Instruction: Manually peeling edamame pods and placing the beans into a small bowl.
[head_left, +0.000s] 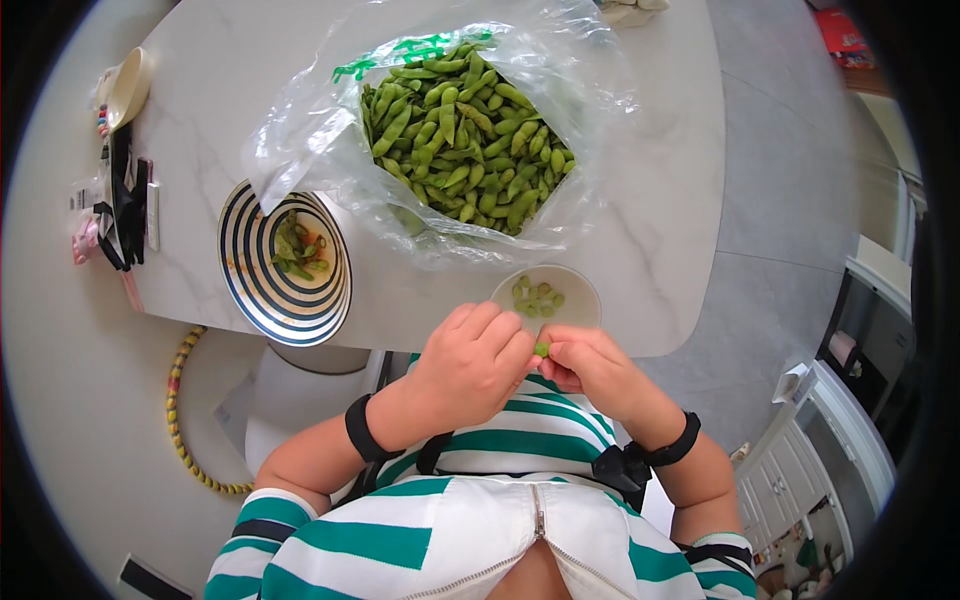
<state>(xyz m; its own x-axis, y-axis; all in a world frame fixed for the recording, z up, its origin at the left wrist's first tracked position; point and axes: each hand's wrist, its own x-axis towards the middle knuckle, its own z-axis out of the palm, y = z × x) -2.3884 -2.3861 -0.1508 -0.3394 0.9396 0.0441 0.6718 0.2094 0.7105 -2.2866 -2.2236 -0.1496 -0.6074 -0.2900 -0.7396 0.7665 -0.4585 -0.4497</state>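
My left hand (476, 364) and my right hand (589, 364) meet over the table's near edge. Between their fingertips shows a small green soybean (541, 349), pinched by the right thumb and finger; whether the left fingers hold part of a pod is hidden. Just beyond them stands a white bowl (589, 296) with several shelled beans (536, 298) inside. A clear plastic bag (300, 142) with green print lies open farther back, full of soybean pods (465, 142). To the left, a blue-and-white striped bowl (251, 277) holds pods or empty hulls (296, 247) in a little reddish residue.
On the marble-patterned table (660, 225), a cream bowl (129, 88) and black straps (133, 210) lie at the far left. A white chair (281, 397) and a yellow beaded hoop (174, 405) are at lower left. White cabinets (787, 480) stand at lower right.
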